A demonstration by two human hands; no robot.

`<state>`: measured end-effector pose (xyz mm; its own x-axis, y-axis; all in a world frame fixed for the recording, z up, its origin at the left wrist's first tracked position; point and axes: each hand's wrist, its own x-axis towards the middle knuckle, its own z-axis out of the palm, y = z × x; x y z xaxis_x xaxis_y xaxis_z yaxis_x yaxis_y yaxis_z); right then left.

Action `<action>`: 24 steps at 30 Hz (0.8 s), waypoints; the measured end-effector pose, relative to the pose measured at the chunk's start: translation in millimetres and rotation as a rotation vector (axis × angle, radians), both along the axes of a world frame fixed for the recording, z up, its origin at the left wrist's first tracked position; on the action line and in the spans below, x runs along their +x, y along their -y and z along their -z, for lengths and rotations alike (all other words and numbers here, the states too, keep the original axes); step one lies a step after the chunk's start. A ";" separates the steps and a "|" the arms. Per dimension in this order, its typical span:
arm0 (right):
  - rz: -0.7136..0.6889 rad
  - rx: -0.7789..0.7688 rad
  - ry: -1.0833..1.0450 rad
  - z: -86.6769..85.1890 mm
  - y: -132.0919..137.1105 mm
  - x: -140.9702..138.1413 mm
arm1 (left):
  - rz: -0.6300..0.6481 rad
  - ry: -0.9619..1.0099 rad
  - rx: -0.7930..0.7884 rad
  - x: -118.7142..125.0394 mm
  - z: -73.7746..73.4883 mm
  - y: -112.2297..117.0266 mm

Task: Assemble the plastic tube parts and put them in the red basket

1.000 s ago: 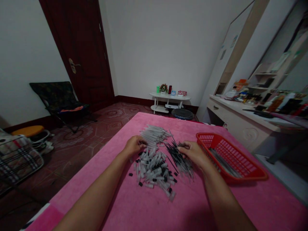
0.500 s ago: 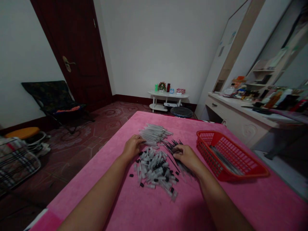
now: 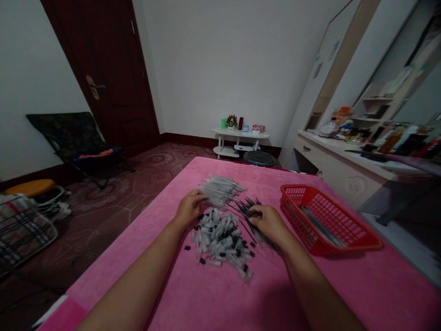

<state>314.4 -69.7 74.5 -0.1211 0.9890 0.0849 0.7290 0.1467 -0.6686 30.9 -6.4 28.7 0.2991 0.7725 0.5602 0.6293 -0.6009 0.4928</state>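
Observation:
My left hand (image 3: pixel 189 209) is at the left end of a stack of clear pen barrels (image 3: pixel 222 188). Its fingers are pressed together by the barrel ends, and what they pinch is too small to make out. My right hand (image 3: pixel 267 221) has its thumb and fingers closed on thin dark pen refills (image 3: pixel 246 207) at the near side of their pile. Some refills run out under the palm and are partly hidden. Between my forearms lies a heap of clear pen caps (image 3: pixel 220 236) mixed with small black plugs (image 3: pixel 202 260).
A red plastic basket (image 3: pixel 330 248) with long thin pieces in it stands right of my right hand. Everything lies on a pink cloth-covered table (image 3: pixel 193 299). Beyond are a white side table (image 3: pixel 241 133), a dressing table (image 3: pixel 344 161) and a folding chair (image 3: pixel 69 138).
The whole view has shifted slightly. Both hands stay at about the same spots, and a few refills by the right hand fan out a little more toward the barrels.

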 end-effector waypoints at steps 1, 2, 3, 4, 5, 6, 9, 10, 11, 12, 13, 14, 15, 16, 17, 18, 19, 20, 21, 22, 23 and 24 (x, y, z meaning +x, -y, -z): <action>0.001 -0.001 0.014 -0.1 0.1 -0.1 | 0.007 -0.009 0.004 0.2 -0.4 0.3; 0.002 0.002 0.028 -0.2 0.3 -0.1 | 0.013 -0.017 0.009 0.4 -0.9 0.6; 0.001 0.005 0.043 -0.3 0.5 -0.1 | 0.018 -0.025 0.013 0.7 -1.4 1.1; -0.001 0.010 0.055 -0.5 0.9 -0.1 | 0.021 -0.032 0.017 0.9 -2.0 1.6; -0.005 0.013 0.067 -1.0 1.3 -0.1 | 0.022 -0.037 0.019 1.2 -2.6 2.2; -0.005 0.017 0.076 -1.9 1.8 -0.1 | 0.020 -0.039 0.021 1.3 -3.1 2.8; 0.012 0.024 0.105 -6.8 3.6 0.6 | 0.011 -0.046 0.022 1.2 -3.4 3.8; 0.024 0.026 0.116 -9.1 4.1 1.2 | 0.006 -0.049 0.023 0.9 -3.3 3.7; 0.036 0.028 0.125 -11.5 4.6 1.9 | 0.000 -0.051 0.024 0.5 -3.0 3.5; 0.046 0.031 0.129 -13.9 5.0 2.8 | -0.007 -0.053 0.022 0.1 -2.6 3.2; 0.054 0.037 0.129 -16.1 5.3 3.8 | -0.015 -0.056 0.020 -0.3 -2.3 2.8; 0.060 0.046 0.126 -18.1 5.5 4.8 | -0.022 -0.060 0.015 -0.7 -2.0 2.3; 0.063 0.055 0.121 -19.7 5.7 5.7 | -0.025 -0.064 0.010 -1.0 -1.8 1.9; 0.062 0.063 0.116 -21.0 5.8 6.4 | -0.027 -0.066 0.006 -1.3 -1.6 1.6; 0.059 0.071 0.112 -21.9 5.9 6.9 | -0.027 -0.069 0.004 -1.5 -1.4 1.5; 0.056 0.073 0.109 -22.5 6.0 7.0 | -0.026 -0.071 0.004 -1.7 -1.2 1.4; 0.055 0.073 0.107 -23.0 6.2 6.9 | -0.025 -0.073 0.006 -1.7 -1.0 1.4; 0.053 0.071 0.106 -23.3 6.5 6.5 | -0.022 -0.075 0.008 -1.7 -0.8 1.5; 0.053 0.068 0.106 -23.5 6.8 5.8 | -0.019 -0.077 0.011 -1.7 -0.6 1.7; 0.052 0.066 0.106 -23.9 7.3 5.0 | -0.015 -0.077 0.012 -1.5 -0.3 1.9; 0.049 0.065 0.106 -24.4 7.8 4.2 | -0.010 -0.076 0.013 -1.3 -0.2 2.1; 0.047 0.065 0.109 -25.1 8.3 3.4 | -0.004 -0.073 0.015 -0.9 -0.1 2.4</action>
<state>317.8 -78.1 99.5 -0.0865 0.9866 0.1381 0.8038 0.1510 -0.5753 30.0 -8.8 28.8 0.3365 0.7656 0.5482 0.6658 -0.6052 0.4364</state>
